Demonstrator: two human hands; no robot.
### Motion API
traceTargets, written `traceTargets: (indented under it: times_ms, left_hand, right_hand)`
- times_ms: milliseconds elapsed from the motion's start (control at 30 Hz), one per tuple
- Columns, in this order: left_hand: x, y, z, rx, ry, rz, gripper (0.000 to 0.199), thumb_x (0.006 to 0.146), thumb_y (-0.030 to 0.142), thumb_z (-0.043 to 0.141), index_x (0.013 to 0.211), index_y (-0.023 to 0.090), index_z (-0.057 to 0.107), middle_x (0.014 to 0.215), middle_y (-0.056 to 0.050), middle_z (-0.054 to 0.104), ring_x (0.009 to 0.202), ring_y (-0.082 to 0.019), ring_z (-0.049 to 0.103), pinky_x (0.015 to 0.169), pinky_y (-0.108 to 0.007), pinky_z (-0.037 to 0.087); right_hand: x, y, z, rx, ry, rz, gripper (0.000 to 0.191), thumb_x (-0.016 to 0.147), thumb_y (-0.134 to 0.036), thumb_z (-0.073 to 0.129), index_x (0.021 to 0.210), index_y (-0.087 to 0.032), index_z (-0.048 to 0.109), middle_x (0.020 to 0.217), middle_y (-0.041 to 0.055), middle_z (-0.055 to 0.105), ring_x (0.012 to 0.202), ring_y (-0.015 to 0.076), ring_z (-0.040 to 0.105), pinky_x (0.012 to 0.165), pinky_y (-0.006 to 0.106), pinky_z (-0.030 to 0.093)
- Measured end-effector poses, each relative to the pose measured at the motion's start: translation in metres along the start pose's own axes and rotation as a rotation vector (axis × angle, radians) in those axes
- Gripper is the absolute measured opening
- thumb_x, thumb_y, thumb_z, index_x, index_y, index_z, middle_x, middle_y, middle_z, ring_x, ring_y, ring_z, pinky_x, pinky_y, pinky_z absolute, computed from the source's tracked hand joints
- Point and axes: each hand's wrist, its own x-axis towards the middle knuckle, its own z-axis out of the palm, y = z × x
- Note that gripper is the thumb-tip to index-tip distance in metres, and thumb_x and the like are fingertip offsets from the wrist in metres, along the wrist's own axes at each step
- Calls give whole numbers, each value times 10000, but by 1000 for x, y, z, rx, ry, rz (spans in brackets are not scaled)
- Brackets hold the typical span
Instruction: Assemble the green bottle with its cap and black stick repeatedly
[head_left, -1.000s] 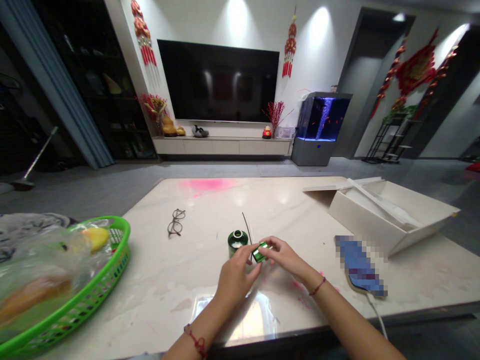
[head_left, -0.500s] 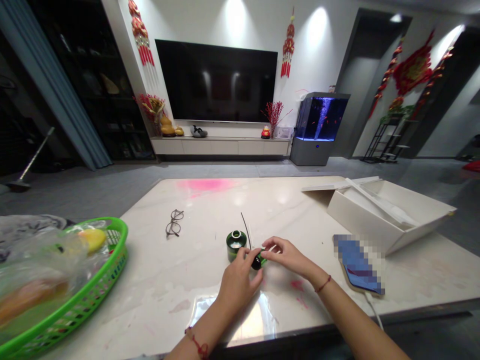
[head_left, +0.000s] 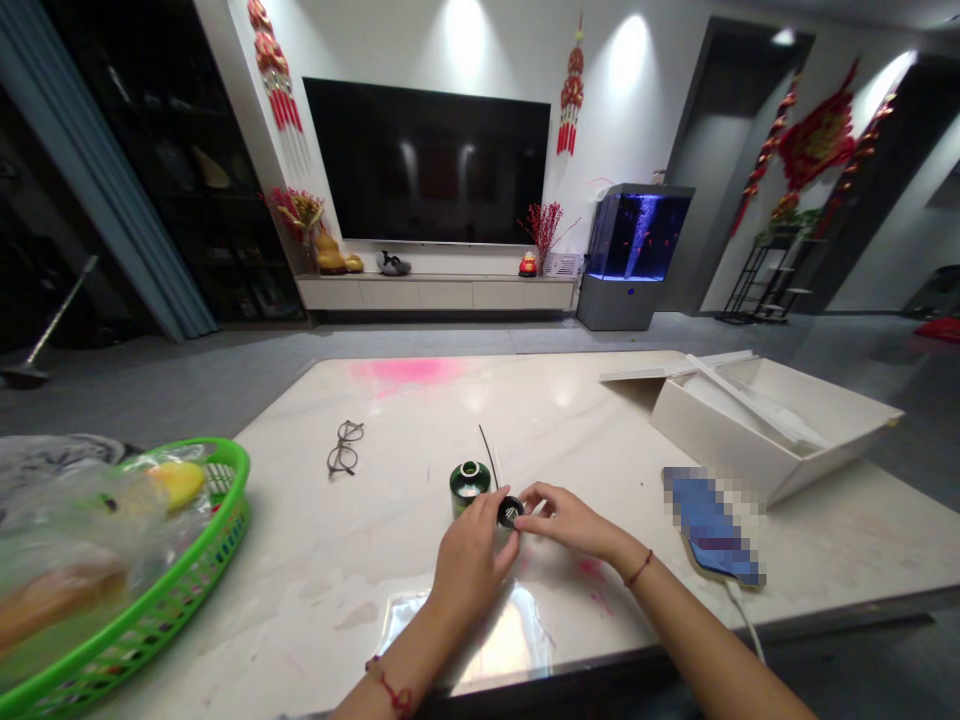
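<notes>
Fingers [head_left: 491, 504] of my left hand [head_left: 466, 562] curl around the left side of a small round cap-like piece with a shiny black rim [head_left: 511, 513], while those of my right hand [head_left: 566, 522] pinch its right edge, so both hands grasp it. I hold it above the near-middle part of a glossy white marble-look table [head_left: 285, 570], its round opening tipped up towards me. Just to its left, beyond my left hand, a squat dark-green glass bottle [head_left: 470, 483] with a pale ring at its mouth stands upright, its lower part hidden; I cannot tell whether my knuckles touch it. Between bottle and cap a thin black stick [head_left: 487, 452] runs towards the far side. Farther left lie thin-rimmed eyeglasses [head_left: 346, 447], and at the left edge is a bright green plastic basket [head_left: 241, 475]. On my right are a pixelated blue phone-like slab [head_left: 709, 520] and, farther off, an open white cardboard box [head_left: 724, 450].
</notes>
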Motion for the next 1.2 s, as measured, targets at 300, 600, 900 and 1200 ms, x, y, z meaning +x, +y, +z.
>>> traceTargets:
  times_ms: [300,600,900,1200]
  left_hand:
    - [1,-1,-1,10,-16,4,431,745,165,511,1171,208,461,1080,-82,601,927,-228,589,760,-385,483]
    - [-1,-4,-1,-10,22,54,495,778,195,527,1258,243,414,1143,-60,606,988,-219,578,791,-366,473]
    - [0,-5,-1,-31,11,43,491,780,213,541,1255,242,423,1084,-62,629,929,-217,588,776,-377,472]
    - [-1,-4,2,-43,35,84,511,782,195,531,1271,244,392,1183,-81,582,1038,-227,554,841,-408,460]
  right_hand:
    - [-1,-2,2,0,-13,13,399,679,-427,664,982,-176,599,920,48,606,762,153,544,712,292,434]
    - [-5,-10,2,15,-55,-31,330,693,-390,658,932,-168,606,882,43,624,731,152,557,674,280,443]
    - [-4,-10,3,11,-29,-41,229,709,-346,633,844,-162,619,796,20,612,695,137,526,641,254,412]
    - [-3,-14,-2,182,-54,-24,294,710,-406,624,878,-166,613,800,20,606,683,132,537,638,258,420]
